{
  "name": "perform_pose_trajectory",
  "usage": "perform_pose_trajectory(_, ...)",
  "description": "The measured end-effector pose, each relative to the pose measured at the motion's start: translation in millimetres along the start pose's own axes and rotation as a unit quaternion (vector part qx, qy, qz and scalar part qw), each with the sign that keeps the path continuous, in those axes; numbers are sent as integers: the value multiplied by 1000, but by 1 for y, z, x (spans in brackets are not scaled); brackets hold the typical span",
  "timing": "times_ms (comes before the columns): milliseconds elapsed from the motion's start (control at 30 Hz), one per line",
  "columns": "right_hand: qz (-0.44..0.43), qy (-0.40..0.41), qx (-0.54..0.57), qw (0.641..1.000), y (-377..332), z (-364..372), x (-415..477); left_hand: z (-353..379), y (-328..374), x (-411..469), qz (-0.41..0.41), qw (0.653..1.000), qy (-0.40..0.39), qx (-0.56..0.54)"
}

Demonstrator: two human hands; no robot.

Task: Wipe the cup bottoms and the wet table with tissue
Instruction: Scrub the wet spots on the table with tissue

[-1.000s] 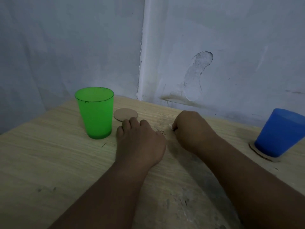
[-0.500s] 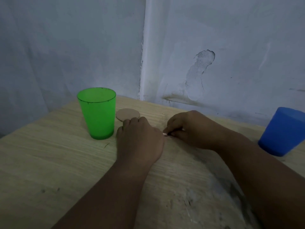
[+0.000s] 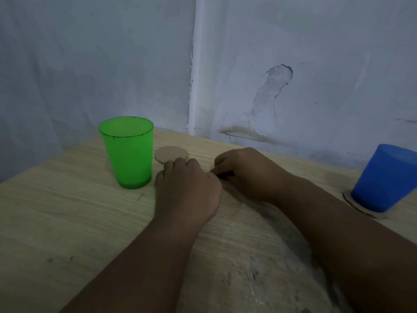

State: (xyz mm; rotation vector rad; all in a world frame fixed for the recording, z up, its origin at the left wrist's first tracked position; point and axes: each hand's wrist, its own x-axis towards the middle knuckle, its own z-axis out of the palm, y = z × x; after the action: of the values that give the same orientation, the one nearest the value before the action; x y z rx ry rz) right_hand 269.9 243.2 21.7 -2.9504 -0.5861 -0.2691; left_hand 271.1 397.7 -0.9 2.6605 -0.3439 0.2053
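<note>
Left hand [image 3: 188,190] and right hand [image 3: 247,175] curl fingers [image 3: 169,165] under, hiding whether they grip anything.

Green cup [image 3: 127,154], blue cup [image 3: 383,177], left hand [image 3: 187,193] beside right hand [image 3: 246,175]

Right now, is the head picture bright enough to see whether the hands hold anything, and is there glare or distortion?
Head view: dim, flat light, no glare; the green cup and blue cup keep colour, but the left hand and right hand are dark, so their contents are unclear. Head view: the blue cup leans at the right edge, probably lens distortion.
</note>
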Motion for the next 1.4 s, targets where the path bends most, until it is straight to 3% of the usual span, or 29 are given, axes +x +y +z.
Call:
perform_pose_trajectory(233,-59,16,25,998,6,-7,-26,1,-1,-1,3,1000,-8,7)
perform_pose_trajectory(433,-43,12,31,999,18,-13,-44,-1,1,-2,-2,1000,-19,1)
perform_pose_trajectory(500,9,25,77,997,25,-17,-47,-1,2,-3,0,1000,-22,5)
perform_pose_trajectory(567,121,55,109,985,35,-20,-45,-1,3,-4,1,1000,-25,4)
perform_pose_trajectory(633,227,94,104,964,43,-20,-39,-1,3,-4,1,1000,-27,-1)
perform_pose_trajectory(700,273,98,63,955,45,-17,-27,-1,2,-4,2,1000,-26,2)
perform_pose_trajectory(833,297,27,-57,953,37,-2,-10,0,2,-4,3,1000,-24,9)
perform_pose_trajectory(1000,292,30,-94,951,19,6,-11,0,3,-4,3,999,-30,18)
perform_pose_trajectory(1200,263,-5,22,964,-12,-12,-17,-2,3,-5,1,999,-31,14)
perform_pose_trajectory(1300,323,43,168,930,-3,-31,-24,-2,3,-5,0,999,-32,1)
perform_pose_trajectory(1400,372,94,112,917,14,-27,-19,-2,3,-5,0,999,-32,1)
